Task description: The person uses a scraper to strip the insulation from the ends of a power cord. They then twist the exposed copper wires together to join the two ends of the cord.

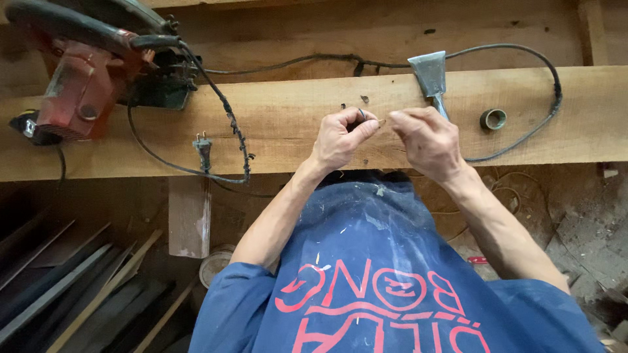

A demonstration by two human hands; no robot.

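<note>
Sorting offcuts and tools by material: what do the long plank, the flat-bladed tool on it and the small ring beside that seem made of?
Plank: raw, unfinished pale wood, with visible grain and small dark marks. Flat-bladed tool: dull grey metal, apparently steel, worn. Small ring: looks like tarnished greenish metal, perhaps brass; too small to be sure.

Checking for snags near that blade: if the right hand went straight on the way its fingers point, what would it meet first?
The right hand points toward the left hand; it would likely meet those fingertips first, nearly touching already.
</note>
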